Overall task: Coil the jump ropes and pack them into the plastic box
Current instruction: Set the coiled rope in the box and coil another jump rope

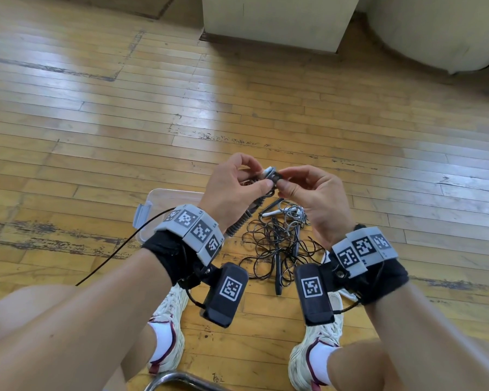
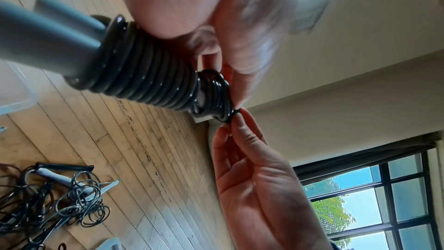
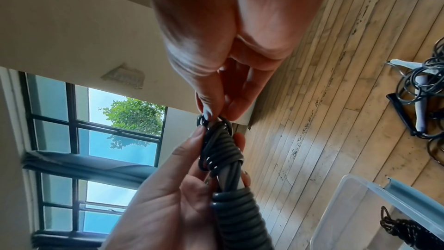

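Black cord is wound tight round the grey handles of the coiled jump rope (image 1: 266,184) I hold up over the floor (image 1: 96,122). From the head view, my left hand (image 1: 235,187) grips the bundle, and my right hand (image 1: 314,198) pinches the cord's loose end at the top. At 6 o'clock from the hands lies the tangled pile of ropes (image 1: 280,244); the plastic box (image 1: 164,201) sits at 9 o'clock from that pile, partly behind my left wrist.

Left wrist view: the coiled jump rope (image 2: 144,75) runs under my left hand (image 2: 216,16), with right fingertips (image 2: 240,121) nipping its last loop.

Right wrist view: the plastic box (image 3: 360,193) at 5 o'clock holds a wrapped dark rope (image 3: 408,229).
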`<control>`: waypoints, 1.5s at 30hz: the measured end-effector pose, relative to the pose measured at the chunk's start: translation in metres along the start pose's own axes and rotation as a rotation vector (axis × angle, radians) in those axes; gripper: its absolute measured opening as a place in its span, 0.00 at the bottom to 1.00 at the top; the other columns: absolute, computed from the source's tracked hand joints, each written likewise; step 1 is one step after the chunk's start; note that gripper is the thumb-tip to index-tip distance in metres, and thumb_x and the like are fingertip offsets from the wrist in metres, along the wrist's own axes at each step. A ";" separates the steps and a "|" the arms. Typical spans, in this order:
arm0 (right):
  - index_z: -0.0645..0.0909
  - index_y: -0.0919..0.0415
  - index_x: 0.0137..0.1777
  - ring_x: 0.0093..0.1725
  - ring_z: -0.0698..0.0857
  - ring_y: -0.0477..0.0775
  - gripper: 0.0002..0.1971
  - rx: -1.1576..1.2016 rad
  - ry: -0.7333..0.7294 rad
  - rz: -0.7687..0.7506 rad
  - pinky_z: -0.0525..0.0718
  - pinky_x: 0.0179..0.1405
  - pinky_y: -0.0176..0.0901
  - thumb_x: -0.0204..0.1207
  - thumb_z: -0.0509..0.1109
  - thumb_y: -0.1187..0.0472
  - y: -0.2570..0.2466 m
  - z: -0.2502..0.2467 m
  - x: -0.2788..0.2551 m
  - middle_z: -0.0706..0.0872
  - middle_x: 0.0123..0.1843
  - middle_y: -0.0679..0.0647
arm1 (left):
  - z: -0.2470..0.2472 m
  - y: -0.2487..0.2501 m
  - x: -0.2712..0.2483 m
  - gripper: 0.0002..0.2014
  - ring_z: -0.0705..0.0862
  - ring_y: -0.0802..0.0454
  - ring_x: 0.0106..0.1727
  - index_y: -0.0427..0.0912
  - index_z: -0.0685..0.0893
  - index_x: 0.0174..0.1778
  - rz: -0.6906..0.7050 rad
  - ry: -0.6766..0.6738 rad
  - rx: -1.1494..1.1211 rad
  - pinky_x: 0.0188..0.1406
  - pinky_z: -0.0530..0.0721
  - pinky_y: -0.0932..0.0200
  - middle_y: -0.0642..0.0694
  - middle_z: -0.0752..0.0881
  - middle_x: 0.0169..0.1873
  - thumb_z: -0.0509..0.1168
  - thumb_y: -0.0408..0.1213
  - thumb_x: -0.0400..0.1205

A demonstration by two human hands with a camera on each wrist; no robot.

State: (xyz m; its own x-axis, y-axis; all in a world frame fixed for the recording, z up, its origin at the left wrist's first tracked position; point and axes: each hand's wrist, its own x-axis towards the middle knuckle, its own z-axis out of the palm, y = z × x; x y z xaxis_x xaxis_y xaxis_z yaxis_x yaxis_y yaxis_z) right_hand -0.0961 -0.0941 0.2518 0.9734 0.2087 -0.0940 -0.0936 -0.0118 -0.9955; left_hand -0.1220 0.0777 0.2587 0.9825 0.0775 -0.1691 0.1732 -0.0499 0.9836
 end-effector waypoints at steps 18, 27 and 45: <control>0.84 0.65 0.56 0.44 0.89 0.56 0.05 -0.300 0.104 -0.109 0.91 0.45 0.50 0.83 0.71 0.66 0.002 0.006 0.004 0.90 0.47 0.56 | 0.008 -0.001 0.001 0.18 0.91 0.44 0.42 0.37 0.78 0.63 -0.057 -0.136 -0.083 0.35 0.85 0.62 0.33 0.91 0.49 0.73 0.25 0.80; 0.82 0.58 0.53 0.39 0.84 0.48 0.03 -0.226 0.159 -0.067 0.87 0.40 0.41 0.84 0.69 0.66 0.004 0.012 0.001 0.88 0.46 0.55 | 0.011 -0.004 0.002 0.17 0.87 0.43 0.36 0.38 0.77 0.66 -0.214 -0.214 -0.047 0.34 0.88 0.51 0.32 0.87 0.50 0.65 0.45 0.87; 0.81 0.64 0.59 0.34 0.80 0.45 0.07 0.052 0.046 0.166 0.83 0.38 0.39 0.87 0.63 0.69 -0.010 0.008 0.001 0.82 0.38 0.53 | 0.007 0.005 0.002 0.10 0.77 0.49 0.27 0.36 0.72 0.54 -0.483 -0.151 -0.376 0.24 0.80 0.58 0.45 0.78 0.29 0.61 0.38 0.83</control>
State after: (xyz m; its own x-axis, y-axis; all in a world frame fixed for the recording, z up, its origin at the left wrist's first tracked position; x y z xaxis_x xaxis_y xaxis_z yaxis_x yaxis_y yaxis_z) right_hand -0.0954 -0.0861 0.2617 0.9521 0.1634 -0.2584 -0.2632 0.0081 -0.9647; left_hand -0.1190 0.0702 0.2630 0.8030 -0.1386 -0.5797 0.5910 0.3109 0.7443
